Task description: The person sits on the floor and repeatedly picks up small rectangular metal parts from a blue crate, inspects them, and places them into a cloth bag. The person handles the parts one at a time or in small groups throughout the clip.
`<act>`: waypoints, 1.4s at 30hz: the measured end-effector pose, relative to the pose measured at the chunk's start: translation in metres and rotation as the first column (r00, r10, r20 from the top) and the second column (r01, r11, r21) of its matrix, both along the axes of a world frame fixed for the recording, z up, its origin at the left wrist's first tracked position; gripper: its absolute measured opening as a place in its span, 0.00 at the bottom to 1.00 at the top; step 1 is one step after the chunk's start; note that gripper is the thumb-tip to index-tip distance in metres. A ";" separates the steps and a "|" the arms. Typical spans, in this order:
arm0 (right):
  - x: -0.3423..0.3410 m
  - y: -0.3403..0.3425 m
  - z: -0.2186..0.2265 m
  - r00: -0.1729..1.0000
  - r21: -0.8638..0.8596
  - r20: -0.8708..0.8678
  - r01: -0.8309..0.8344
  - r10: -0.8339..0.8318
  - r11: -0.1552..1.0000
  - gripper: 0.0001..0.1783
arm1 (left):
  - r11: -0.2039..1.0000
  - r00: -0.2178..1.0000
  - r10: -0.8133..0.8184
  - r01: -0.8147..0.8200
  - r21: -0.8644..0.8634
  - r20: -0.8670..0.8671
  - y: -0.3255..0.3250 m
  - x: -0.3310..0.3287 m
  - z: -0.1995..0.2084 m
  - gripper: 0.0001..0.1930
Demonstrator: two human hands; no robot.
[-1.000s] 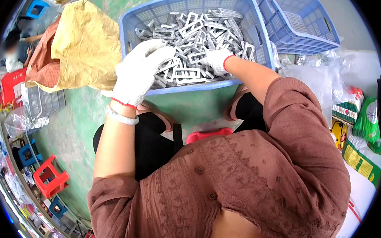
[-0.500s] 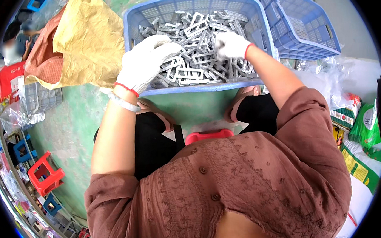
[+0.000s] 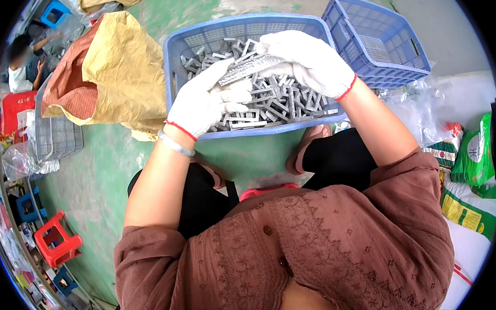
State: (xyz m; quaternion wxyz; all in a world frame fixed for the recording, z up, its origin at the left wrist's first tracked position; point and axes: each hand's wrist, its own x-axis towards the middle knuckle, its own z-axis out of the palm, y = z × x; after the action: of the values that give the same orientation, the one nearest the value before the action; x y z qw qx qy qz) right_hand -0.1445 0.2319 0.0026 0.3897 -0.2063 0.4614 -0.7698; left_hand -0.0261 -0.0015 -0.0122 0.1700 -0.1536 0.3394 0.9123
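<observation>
A blue plastic crate (image 3: 280,130) in front of me holds a heap of grey metal rectangular frames (image 3: 276,100). Over the heap, a long grey metal piece (image 3: 249,69) with a patterned side is held between my two white-gloved hands. My left hand (image 3: 203,98) grips its left end with the thumb on top, the other fingers curled below. My right hand (image 3: 310,62) is closed round its right end, which the glove hides. Whether it is one piece or a few frames pressed together, I cannot tell.
A yellow woven sack (image 3: 125,69) with a red-brown inside stands left of the crate. Another blue crate (image 3: 379,41) is at the right. A red stool (image 3: 57,239) stands at the left. Plastic bags (image 3: 414,112) lie at the right, and a person (image 3: 25,64) sits far left.
My right hand has come up out of the heap with the long metal piece. My left hand, earlier spread over the heap, has moved slightly down and right and closed on that piece.
</observation>
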 end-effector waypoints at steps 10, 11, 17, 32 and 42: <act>0.017 0.012 0.005 0.979 -0.014 -0.185 0.089 -0.090 0.996 0.41 | 0.854 0.908 0.081 -0.277 -0.441 -0.412 0.025 0.008 0.010 0.20; 0.014 0.013 -0.001 0.970 -0.011 -0.230 0.075 -0.075 0.997 0.43 | 0.883 0.912 0.083 -0.254 -0.394 -0.402 0.024 0.009 0.011 0.21; 0.015 0.013 0.003 0.954 0.100 -0.298 0.059 -0.027 0.993 0.42 | 0.886 0.881 0.136 -0.313 -0.343 -0.453 0.025 0.009 0.003 0.21; 0.018 0.012 0.005 0.913 0.237 -0.407 0.065 0.038 0.969 0.35 | 0.908 0.901 0.180 -0.306 -0.287 -0.394 0.027 0.011 0.009 0.21; 0.031 0.005 0.010 0.471 0.168 -0.882 0.308 0.004 0.936 0.27 | 0.928 0.887 0.348 -0.372 -0.022 -0.303 0.027 0.011 0.008 0.30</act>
State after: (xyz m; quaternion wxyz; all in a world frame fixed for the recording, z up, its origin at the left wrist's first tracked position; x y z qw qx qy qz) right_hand -0.1139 0.2369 0.0127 0.0576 -0.4624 0.7236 -0.5092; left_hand -0.0149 0.0252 -0.0039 -0.0605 -0.0834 0.3624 0.9263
